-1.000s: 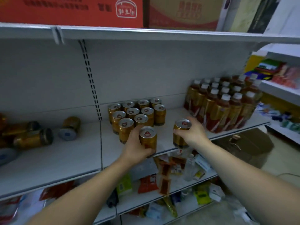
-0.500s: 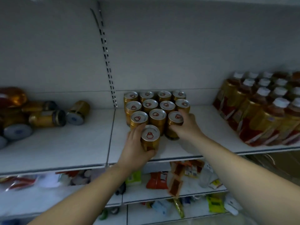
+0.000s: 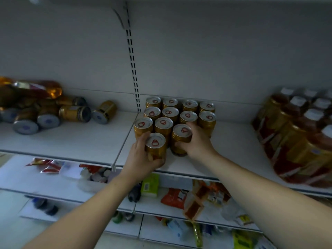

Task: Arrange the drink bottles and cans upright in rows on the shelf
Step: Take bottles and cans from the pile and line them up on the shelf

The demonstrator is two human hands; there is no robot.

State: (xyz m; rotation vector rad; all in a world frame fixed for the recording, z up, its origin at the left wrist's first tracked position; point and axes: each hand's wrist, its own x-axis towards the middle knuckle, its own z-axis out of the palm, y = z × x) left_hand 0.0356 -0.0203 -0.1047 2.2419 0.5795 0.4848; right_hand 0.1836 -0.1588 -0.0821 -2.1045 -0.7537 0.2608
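Observation:
Gold cans with silver lids stand upright in rows (image 3: pixel 170 112) on the white shelf (image 3: pixel 224 141), near its back wall. My left hand (image 3: pixel 142 159) grips a gold can (image 3: pixel 155 144) standing at the front left of the group. My right hand (image 3: pixel 195 142) grips another gold can (image 3: pixel 181 135) in the third row, beside the others. Several cans (image 3: pixel 75 112) lie on their sides at the shelf's left. Amber bottles with white caps (image 3: pixel 296 133) stand in rows at the right.
A slotted upright (image 3: pixel 133 69) runs up the back wall behind the cans. An amber bottle (image 3: pixel 36 89) lies on top of the tipped cans at far left. Lower shelves (image 3: pixel 179 196) hold packets and small items.
The view came closer to the shelf. Both hands still hold their cans; the right-hand can sits in the third row, where it was half a second ago.

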